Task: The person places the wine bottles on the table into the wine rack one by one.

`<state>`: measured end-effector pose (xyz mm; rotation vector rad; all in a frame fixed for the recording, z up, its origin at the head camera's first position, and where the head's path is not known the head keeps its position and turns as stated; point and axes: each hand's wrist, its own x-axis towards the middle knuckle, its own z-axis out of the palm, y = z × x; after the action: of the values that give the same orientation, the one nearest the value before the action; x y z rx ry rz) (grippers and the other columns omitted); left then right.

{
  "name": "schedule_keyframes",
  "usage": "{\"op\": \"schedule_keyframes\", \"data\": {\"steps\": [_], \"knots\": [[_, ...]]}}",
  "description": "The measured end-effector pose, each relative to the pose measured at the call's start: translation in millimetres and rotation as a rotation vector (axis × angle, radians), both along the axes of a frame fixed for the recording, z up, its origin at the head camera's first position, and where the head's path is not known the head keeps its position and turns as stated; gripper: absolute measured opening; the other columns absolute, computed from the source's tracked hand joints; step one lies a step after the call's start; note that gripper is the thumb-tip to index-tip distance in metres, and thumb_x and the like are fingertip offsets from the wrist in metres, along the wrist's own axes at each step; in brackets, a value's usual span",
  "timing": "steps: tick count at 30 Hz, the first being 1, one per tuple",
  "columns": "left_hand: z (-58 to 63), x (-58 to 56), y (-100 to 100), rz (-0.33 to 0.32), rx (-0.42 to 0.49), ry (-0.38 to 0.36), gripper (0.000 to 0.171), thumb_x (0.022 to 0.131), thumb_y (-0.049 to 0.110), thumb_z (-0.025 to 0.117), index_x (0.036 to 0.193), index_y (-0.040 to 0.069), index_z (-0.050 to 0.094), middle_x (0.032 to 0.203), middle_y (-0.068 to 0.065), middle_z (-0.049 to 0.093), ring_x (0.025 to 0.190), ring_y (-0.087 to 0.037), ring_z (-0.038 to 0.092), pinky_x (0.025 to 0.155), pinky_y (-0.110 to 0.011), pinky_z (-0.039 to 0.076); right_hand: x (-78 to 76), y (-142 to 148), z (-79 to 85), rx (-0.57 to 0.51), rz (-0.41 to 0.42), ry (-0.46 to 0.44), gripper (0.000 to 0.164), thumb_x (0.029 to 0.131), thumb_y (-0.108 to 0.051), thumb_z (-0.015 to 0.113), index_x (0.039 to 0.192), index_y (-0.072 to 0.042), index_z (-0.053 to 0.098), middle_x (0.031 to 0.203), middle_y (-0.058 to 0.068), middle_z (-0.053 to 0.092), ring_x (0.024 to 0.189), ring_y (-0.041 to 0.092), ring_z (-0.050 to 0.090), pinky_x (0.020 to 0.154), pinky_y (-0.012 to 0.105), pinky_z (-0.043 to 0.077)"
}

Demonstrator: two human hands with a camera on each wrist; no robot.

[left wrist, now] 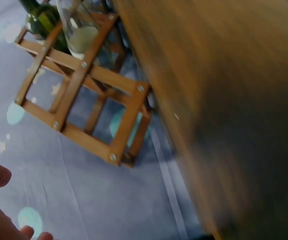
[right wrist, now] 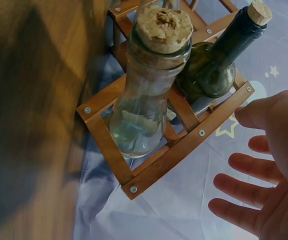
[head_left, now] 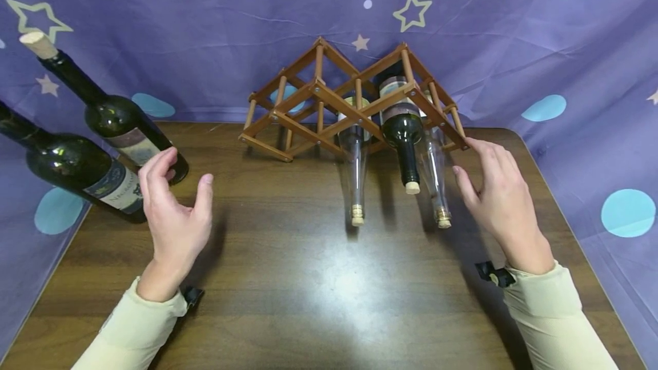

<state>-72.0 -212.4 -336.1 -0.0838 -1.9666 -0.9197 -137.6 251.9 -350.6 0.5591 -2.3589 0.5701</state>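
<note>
My left hand (head_left: 177, 216), thumb spread from curved fingers, holds nothing and overlaps the base of a dark wine bottle (head_left: 67, 161) with a blue and white label. Behind that stands a second corked dark wine bottle (head_left: 123, 119). My right hand (head_left: 501, 198) has its fingers spread and empty, fingertips right at the right end of a wooden wine rack (head_left: 319, 87). Lying in the rack, necks toward me, are a clear corked bottle (head_left: 356, 164), a dark green corked bottle (head_left: 403, 136) and another clear bottle (right wrist: 146, 110) at the right end.
Under everything is a brown wooden table (head_left: 267, 278) with a bright glare patch in front of the rack. A purple cloth (head_left: 478, 44) with stars and blue spots hangs close behind and at both sides. The rack's left cells hold no bottles.
</note>
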Motion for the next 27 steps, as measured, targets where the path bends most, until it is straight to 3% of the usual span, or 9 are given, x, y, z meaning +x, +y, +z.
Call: {"op": "schedule_keyframes", "data": {"steps": [7, 11, 14, 16, 20, 27], "knots": [[-17.2, 3.4, -32, 0.170, 0.039, 0.120, 0.054, 0.082, 0.018, 0.071, 0.131, 0.007, 0.054, 0.132, -0.012, 0.052, 0.124, -0.024, 0.044, 0.099, -0.035, 0.035, 5.2, 5, -3.9, 0.006, 0.003, 0.003, 0.055, 0.088, -0.017, 0.071, 0.138, -0.002, 0.055, 0.129, 0.019, 0.059, 0.120, 0.039, 0.052, 0.103, 0.048, 0.040], [-18.9, 2.2, -49, 0.277, 0.044, 0.221, 0.058, 0.076, 0.027, 0.073, 0.127, 0.006, 0.053, 0.132, -0.010, 0.049, 0.126, -0.024, 0.039, 0.107, -0.036, 0.027, 7.8, 9, -6.8, 0.032, 0.002, -0.007, 0.055, 0.089, -0.020, 0.068, 0.139, -0.001, 0.054, 0.131, 0.020, 0.058, 0.121, 0.040, 0.052, 0.104, 0.047, 0.039], [-16.6, 3.5, -62, 0.337, 0.037, 0.246, 0.062, 0.076, 0.027, 0.071, 0.127, 0.002, 0.049, 0.135, -0.009, 0.044, 0.131, -0.023, 0.033, 0.112, -0.036, 0.020, 8.9, 12, -9.0, 0.059, 0.002, -0.018, 0.055, 0.091, -0.022, 0.065, 0.141, -0.001, 0.052, 0.132, 0.020, 0.057, 0.122, 0.040, 0.051, 0.106, 0.046, 0.038], [-16.8, 5.8, -71, 0.363, 0.045, 0.222, 0.066, 0.077, 0.025, 0.070, 0.131, -0.002, 0.044, 0.139, -0.009, 0.038, 0.134, -0.022, 0.029, 0.112, -0.035, 0.018, 9.4, 13, -9.8, 0.071, 0.004, -0.024, 0.056, 0.092, -0.023, 0.064, 0.142, -0.001, 0.051, 0.133, 0.021, 0.057, 0.122, 0.040, 0.051, 0.107, 0.046, 0.038], [-24.3, 8.0, -90, 0.407, 0.094, 0.107, 0.077, 0.083, 0.025, 0.069, 0.143, -0.004, 0.030, 0.147, -0.008, 0.028, 0.135, -0.017, 0.023, 0.109, -0.031, 0.018, 10.1, 13, -9.9, 0.069, 0.004, -0.022, 0.056, 0.091, -0.023, 0.065, 0.142, -0.002, 0.051, 0.133, 0.020, 0.057, 0.121, 0.040, 0.051, 0.106, 0.047, 0.038], [-25.8, 6.1, -103, 0.385, 0.235, -0.101, 0.084, 0.091, 0.030, 0.066, 0.153, 0.002, 0.016, 0.150, -0.003, 0.025, 0.132, -0.010, 0.025, 0.107, -0.024, 0.019, 10.6, 13, -10.0, 0.042, 0.010, -0.007, 0.056, 0.089, -0.020, 0.068, 0.141, -0.003, 0.053, 0.132, 0.019, 0.058, 0.120, 0.040, 0.052, 0.104, 0.048, 0.039]]}}
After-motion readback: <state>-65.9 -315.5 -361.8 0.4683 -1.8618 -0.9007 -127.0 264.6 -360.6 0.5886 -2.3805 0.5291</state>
